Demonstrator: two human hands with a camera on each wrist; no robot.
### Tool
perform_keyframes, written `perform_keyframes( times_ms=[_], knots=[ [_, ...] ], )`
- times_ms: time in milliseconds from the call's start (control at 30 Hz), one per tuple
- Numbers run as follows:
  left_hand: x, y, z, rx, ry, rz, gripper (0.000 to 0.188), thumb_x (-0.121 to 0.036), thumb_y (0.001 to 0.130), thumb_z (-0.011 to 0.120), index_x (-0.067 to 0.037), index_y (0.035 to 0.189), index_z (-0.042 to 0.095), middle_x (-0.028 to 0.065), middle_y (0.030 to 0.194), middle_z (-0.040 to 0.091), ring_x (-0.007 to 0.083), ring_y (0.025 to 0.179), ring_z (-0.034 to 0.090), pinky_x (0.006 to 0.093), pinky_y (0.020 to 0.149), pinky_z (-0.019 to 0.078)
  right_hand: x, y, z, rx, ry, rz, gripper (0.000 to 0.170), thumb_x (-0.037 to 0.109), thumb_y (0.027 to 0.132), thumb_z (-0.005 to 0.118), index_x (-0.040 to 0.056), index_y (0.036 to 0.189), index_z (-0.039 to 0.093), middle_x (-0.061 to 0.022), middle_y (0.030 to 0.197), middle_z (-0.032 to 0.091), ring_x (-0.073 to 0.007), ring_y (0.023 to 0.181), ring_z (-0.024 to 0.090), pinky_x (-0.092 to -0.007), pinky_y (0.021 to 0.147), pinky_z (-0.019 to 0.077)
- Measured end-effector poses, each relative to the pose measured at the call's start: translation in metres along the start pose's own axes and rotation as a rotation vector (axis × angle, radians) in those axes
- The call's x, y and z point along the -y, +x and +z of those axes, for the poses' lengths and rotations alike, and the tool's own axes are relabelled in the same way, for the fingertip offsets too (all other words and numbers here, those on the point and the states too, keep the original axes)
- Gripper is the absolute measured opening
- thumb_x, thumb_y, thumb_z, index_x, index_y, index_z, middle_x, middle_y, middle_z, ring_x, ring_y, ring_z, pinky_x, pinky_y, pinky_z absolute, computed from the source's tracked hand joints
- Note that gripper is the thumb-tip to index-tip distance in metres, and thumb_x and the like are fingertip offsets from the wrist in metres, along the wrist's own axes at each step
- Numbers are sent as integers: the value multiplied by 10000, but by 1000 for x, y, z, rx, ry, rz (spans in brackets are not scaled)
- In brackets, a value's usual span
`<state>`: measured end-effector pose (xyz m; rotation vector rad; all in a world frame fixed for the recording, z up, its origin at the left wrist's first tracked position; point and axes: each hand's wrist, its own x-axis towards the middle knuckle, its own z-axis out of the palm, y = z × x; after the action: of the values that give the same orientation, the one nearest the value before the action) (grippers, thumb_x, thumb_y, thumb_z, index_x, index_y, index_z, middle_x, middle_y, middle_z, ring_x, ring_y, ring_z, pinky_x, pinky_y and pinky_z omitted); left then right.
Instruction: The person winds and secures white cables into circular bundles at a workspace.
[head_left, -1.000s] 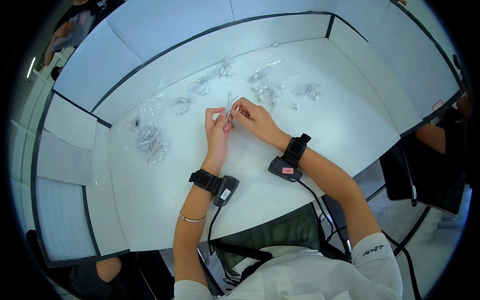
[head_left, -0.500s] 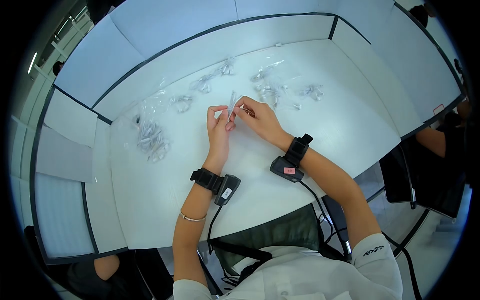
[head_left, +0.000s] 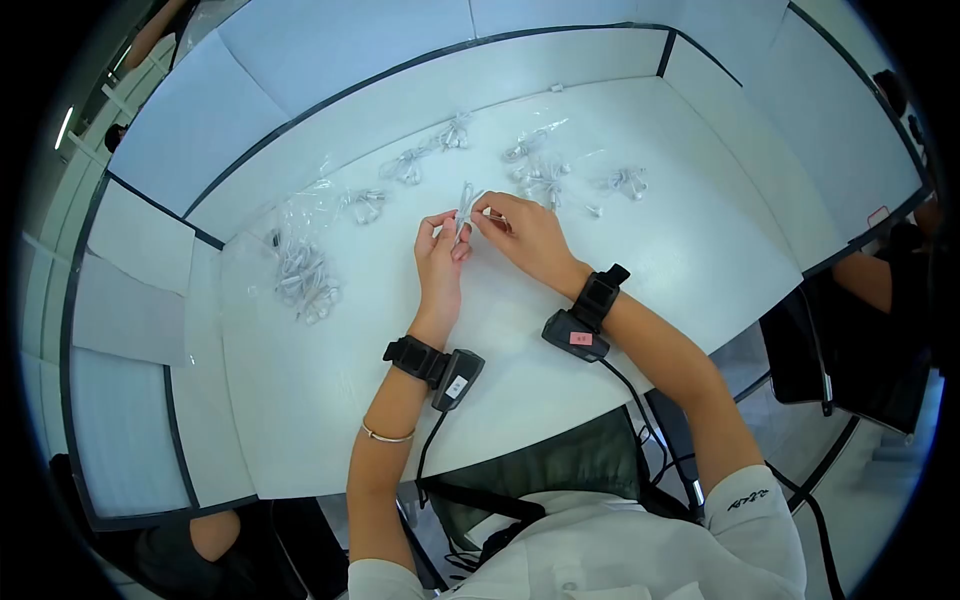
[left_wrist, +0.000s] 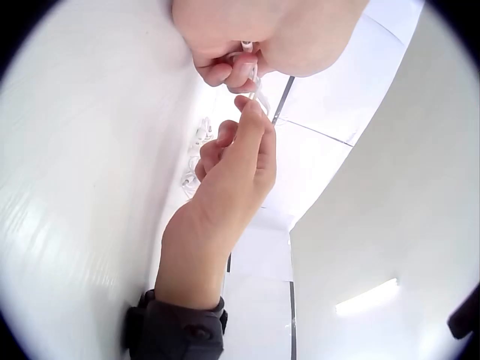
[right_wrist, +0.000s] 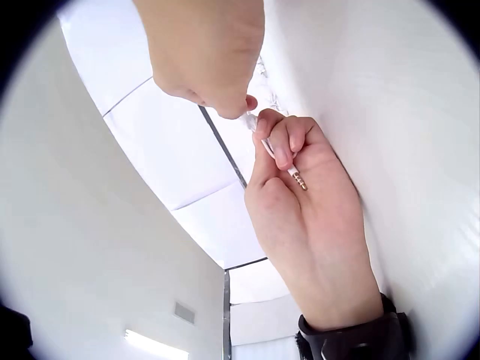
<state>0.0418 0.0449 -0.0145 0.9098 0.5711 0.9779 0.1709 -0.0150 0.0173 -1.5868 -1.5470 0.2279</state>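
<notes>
In the head view a folded bundle of white earphone cable (head_left: 466, 196) stands up between the two hands. My left hand (head_left: 438, 262) grips it, with the fingers curled round the lower part. From that hand's fingers juts a metal-tipped audio plug (right_wrist: 298, 180), seen over the palm in the right wrist view. Coming in from the right, my right hand (head_left: 530, 236) pinches the cable beside the left fingertips. In the left wrist view, a white strand (left_wrist: 255, 84) runs between the two hands. The right fingers partly hide the held cable.
A pile of white cables (head_left: 302, 280) lies at left by clear plastic bags. Further bundles (head_left: 365, 205) line the back, and more earphones (head_left: 540, 182) lie beyond the right hand. One separate bundle (head_left: 628, 182) is farther right. White panels (head_left: 560, 62) wall in the table.
The left index finger and thumb have drawn in closer to the cable. The right hand has shifted slightly, still pinching the cable. The bundles on the table have stayed put.
</notes>
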Motion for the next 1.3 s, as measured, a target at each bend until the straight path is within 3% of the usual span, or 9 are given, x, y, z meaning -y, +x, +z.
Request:
perform_keyframes(
  times_ms=[133, 367, 633, 900, 1100, 1300],
  knots=[
    [1, 0, 0, 10, -24, -11, 187, -173, 940, 481, -16, 1042, 479, 69, 778, 532, 56, 583, 359, 207, 581, 343, 0, 1, 2, -65, 0, -38, 125, 207, 841, 545, 101, 889, 590, -62, 725, 621, -209, 610, 603, -340, 526, 444],
    [5, 2, -4, -22, -56, -23, 201, -166, 940, 484, -6, 1061, 475, 81, 783, 533, 57, 580, 362, 213, 591, 353, 1, 0, -1, 124, -37, 54, 151, 254, 858, 526, 116, 883, 582, -77, 706, 623, -254, 629, 601, -369, 532, 437],
    [-1, 0, 0, -39, -33, -60, 177, -167, 944, 476, -11, 1026, 493, 69, 804, 530, 62, 629, 398, 199, 559, 339, -4, 1, 2, 120, 55, 120, 181, 266, 874, 527, 110, 938, 592, -89, 713, 626, -257, 633, 600, -363, 545, 440],
    [-5, -1, 2, 59, 62, -19, 182, -191, 963, 419, -26, 1000, 484, 45, 700, 525, 79, 530, 407, 213, 491, 329, -14, 2, 6, 138, 308, 108, 180, 232, 873, 559, 60, 916, 593, -70, 658, 570, -155, 542, 495, -305, 511, 380],
    [-6, -2, 3, 47, 302, 109, 248, -243, 966, 411, -29, 965, 537, 37, 753, 578, 85, 608, 488, 219, 560, 368, -22, 2, 12, 121, 411, 88, 178, 215, 875, 557, 44, 897, 602, -37, 676, 581, -120, 566, 471, -278, 535, 380],
    [-6, -2, 3, 52, 435, 157, 269, -243, 950, 440, -20, 1031, 568, 24, 798, 593, 84, 651, 514, 205, 624, 380, -25, 2, 17, 70, 487, 81, 190, 207, 871, 560, 21, 875, 593, -46, 702, 613, -114, 574, 471, -266, 547, 386]
  ],
)
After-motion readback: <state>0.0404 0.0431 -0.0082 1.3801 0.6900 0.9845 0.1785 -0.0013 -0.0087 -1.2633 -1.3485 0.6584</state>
